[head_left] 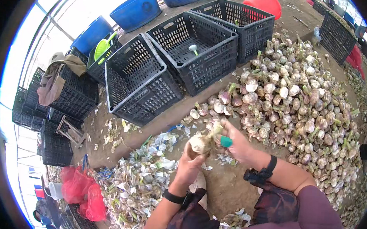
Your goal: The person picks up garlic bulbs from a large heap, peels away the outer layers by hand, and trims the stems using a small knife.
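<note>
While the left hand point(190, 162) curls its fingers around a garlic bulb point(200, 144) near mid-frame, the right hand point(234, 143) pinches its stem. Beyond, heaped garlic point(300, 95) fills the right side; black crates point(191, 44) stand at upper center.

From the person's head, the view is aimed forward and down; the bare hands point(186, 166) are seen close, with black perforated plastic crates point(213, 63) farther off beyond them.
</note>
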### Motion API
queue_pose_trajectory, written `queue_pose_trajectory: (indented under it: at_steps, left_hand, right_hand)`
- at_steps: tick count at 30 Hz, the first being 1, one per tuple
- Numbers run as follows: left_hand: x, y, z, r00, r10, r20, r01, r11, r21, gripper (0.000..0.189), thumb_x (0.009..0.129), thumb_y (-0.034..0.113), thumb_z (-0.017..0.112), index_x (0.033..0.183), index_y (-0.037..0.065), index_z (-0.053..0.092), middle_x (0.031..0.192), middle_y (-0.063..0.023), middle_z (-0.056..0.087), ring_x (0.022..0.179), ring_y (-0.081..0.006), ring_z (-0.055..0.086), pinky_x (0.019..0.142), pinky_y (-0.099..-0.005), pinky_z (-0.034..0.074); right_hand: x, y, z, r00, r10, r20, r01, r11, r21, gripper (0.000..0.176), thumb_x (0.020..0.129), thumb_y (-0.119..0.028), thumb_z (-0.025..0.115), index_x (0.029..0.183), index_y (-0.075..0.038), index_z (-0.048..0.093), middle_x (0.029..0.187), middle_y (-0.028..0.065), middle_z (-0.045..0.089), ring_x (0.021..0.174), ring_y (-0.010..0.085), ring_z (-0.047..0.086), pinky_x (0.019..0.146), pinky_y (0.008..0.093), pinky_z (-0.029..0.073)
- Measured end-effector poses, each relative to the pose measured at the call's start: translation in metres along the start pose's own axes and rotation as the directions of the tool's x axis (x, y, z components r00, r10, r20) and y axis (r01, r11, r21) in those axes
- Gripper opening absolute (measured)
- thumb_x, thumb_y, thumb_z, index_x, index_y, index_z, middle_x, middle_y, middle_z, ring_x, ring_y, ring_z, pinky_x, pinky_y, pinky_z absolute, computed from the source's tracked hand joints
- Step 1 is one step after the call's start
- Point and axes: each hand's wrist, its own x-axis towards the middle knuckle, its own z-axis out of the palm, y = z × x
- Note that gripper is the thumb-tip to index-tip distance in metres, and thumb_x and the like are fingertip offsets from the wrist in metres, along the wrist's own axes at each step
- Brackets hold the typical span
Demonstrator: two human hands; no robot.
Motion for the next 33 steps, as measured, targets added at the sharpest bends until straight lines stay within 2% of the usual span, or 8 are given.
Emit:
queue_pose_trajectory:
  at_steps: [2,5,9,10,17,27,32,33]
  left_hand:
    - [-0.003,0.005,0.008,0.992,0.124,0.028,-0.127,0.97,0.208,0.075,0.077,-0.01,0.059,0.138,0.008,0.019,0.134,-0.0105,0.037,0.121,-0.0198,0.041,0.097,-0.034,0.041]
    - [-0.011,0.005,0.03,0.961,0.276,-0.003,-0.261,0.913,0.315,0.076,0.069,-0.016,0.056,0.135,0.005,0.024,0.121,-0.008,0.044,0.111,-0.0183,0.049,0.095,-0.0323,0.042]
    - [-0.022,0.006,0.03,0.947,0.316,-0.05,-0.248,0.824,0.51,0.074,0.069,-0.017,0.057,0.133,0.007,0.029,0.124,-0.0078,0.04,0.107,-0.0177,0.051,0.092,-0.0307,0.045]
    - [-0.025,0.012,0.036,0.951,0.3,-0.072,-0.234,0.853,0.467,0.073,0.068,-0.015,0.062,0.132,0.006,0.031,0.126,-0.0082,0.038,0.11,-0.0178,0.048,0.094,-0.0308,0.043]
    - [-0.026,0.002,0.02,0.847,0.529,0.051,-0.397,0.568,0.721,0.071,0.065,-0.013,0.067,0.126,0.003,0.034,0.128,-0.0123,0.039,0.12,-0.0231,0.042,0.101,-0.0335,0.037]
    - [-0.065,0.034,0.021,0.956,0.239,-0.168,-0.183,0.939,0.292,0.069,0.069,-0.011,0.064,0.129,0.004,0.031,0.119,-0.0078,0.044,0.103,-0.016,0.054,0.087,-0.0283,0.049]
    - [-0.093,0.032,-0.011,0.968,0.165,-0.191,-0.121,0.968,0.22,0.049,0.088,0.021,0.055,0.129,0.004,0.034,0.117,-0.0068,0.051,0.103,-0.017,0.053,0.082,-0.0319,0.046]
    - [-0.097,0.034,-0.013,0.979,0.094,-0.178,-0.099,0.995,-0.016,0.047,0.09,0.026,0.051,0.13,0.005,0.035,0.118,-0.007,0.051,0.105,-0.0187,0.053,0.084,-0.0329,0.045]
  right_hand:
    - [-0.004,0.008,0.008,0.984,0.174,-0.048,-0.168,0.979,0.113,0.031,0.087,-0.025,0.062,0.109,-0.006,0.053,0.086,-0.0014,0.058,0.069,0.0052,0.052,0.048,0.021,0.04]
    - [-0.016,0.001,0.017,0.997,0.079,-0.006,-0.079,0.996,0.041,0.025,0.087,-0.025,0.062,0.102,-0.005,0.058,0.085,-0.0003,0.061,0.07,0.0061,0.052,0.051,0.0239,0.042]
    - [-0.015,0.023,0.01,0.994,0.02,-0.104,-0.057,0.929,-0.365,0.025,0.087,-0.023,0.061,0.101,-0.002,0.06,0.089,0.0014,0.062,0.076,0.0066,0.054,0.064,0.0256,0.045]
    - [-0.014,0.028,0.014,0.982,-0.183,-0.04,0.168,0.955,-0.244,0.025,0.088,-0.023,0.06,0.099,0.0,0.061,0.087,0.0027,0.063,0.076,0.0077,0.054,0.064,0.0271,0.046]
    - [-0.018,0.024,0.018,0.996,-0.045,0.08,0.053,0.993,-0.108,0.023,0.089,-0.018,0.057,0.102,0.002,0.059,0.092,0.004,0.062,0.081,0.0084,0.053,0.071,0.0281,0.046]
    - [-0.027,0.028,0.046,0.901,-0.377,0.215,0.428,0.854,-0.295,0.024,0.087,-0.012,0.056,0.106,0.002,0.055,0.097,0.0093,0.062,0.088,0.016,0.055,0.081,0.0311,0.044]
    - [-0.025,0.036,0.067,0.851,-0.422,0.314,0.525,0.653,-0.545,0.028,0.082,-0.005,0.056,0.108,0.002,0.051,0.095,0.0174,0.06,0.087,0.0291,0.057,0.079,0.0342,0.044]
    - [-0.022,0.036,0.069,0.849,-0.412,0.331,0.527,0.617,-0.585,0.031,0.08,-0.003,0.056,0.11,0.003,0.05,0.095,0.0211,0.061,0.088,0.0345,0.057,0.079,0.0358,0.045]
